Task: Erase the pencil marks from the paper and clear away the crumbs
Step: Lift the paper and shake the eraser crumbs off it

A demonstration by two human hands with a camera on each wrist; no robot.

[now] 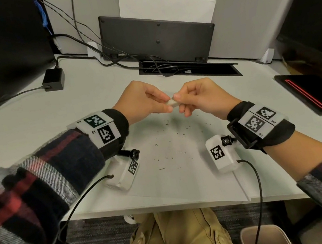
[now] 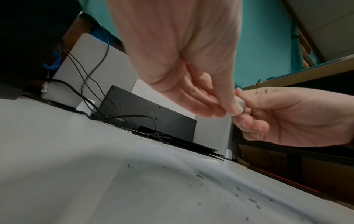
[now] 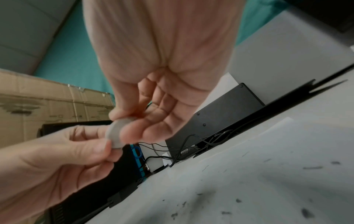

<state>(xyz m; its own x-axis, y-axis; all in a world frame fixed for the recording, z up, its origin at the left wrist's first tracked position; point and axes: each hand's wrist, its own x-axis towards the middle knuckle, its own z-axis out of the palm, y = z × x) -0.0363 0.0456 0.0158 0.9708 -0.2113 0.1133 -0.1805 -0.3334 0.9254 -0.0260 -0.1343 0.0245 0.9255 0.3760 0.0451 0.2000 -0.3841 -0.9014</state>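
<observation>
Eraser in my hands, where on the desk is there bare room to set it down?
Bare grey desk lies left of the white paper sheet, between the black power adapter and your left hand. The sheet's middle is strewn with dark eraser crumbs; the back edge is crowded with black cables.

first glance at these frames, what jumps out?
Both hands meet above the middle of the desk, the left hand and right hand pinching one small white eraser between their fingertips. Below them, dark eraser crumbs lie scattered over the white paper at the desk's near edge. Behind, a black keyboard leans upright against the partition.
</observation>
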